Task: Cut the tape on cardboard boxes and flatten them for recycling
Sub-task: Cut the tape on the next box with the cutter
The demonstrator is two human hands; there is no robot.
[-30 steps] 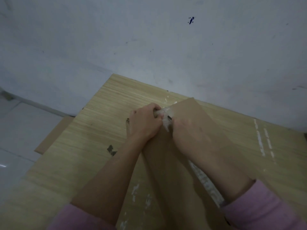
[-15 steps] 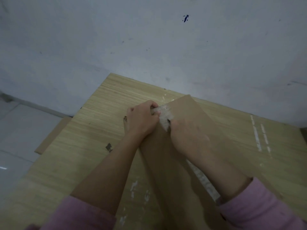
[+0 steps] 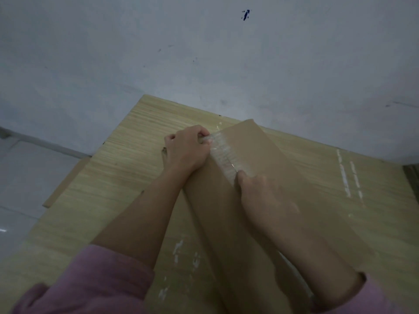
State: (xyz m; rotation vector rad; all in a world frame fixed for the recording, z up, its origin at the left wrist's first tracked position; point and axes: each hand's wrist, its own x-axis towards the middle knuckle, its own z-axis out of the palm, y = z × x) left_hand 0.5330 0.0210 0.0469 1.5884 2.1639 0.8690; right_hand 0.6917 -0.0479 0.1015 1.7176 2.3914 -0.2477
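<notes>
A brown cardboard box [image 3: 256,141] lies lengthwise on the wooden table [image 3: 127,155], its far end towards the wall. A strip of clear tape [image 3: 223,152] runs along its top seam. My left hand [image 3: 186,150] grips the far left corner of the box, fingers curled over the tape's end. My right hand [image 3: 260,196] rests on the seam closer to me, curled round a small blade [image 3: 233,165]. Only the blade's thin metal tip shows, at the tape. Both forearms lie over the box, and pink sleeves cover my arms near the camera.
A grey wall stands close behind the table. A flat cardboard piece [image 3: 65,184] lies on the tiled floor beside the table's left edge. White residue streaks [image 3: 344,175] mark the tabletop to the right of the box.
My right hand has slid along the seam towards me, away from my left hand, uncovering more tape between them. My left hand keeps its grip at the far corner.
</notes>
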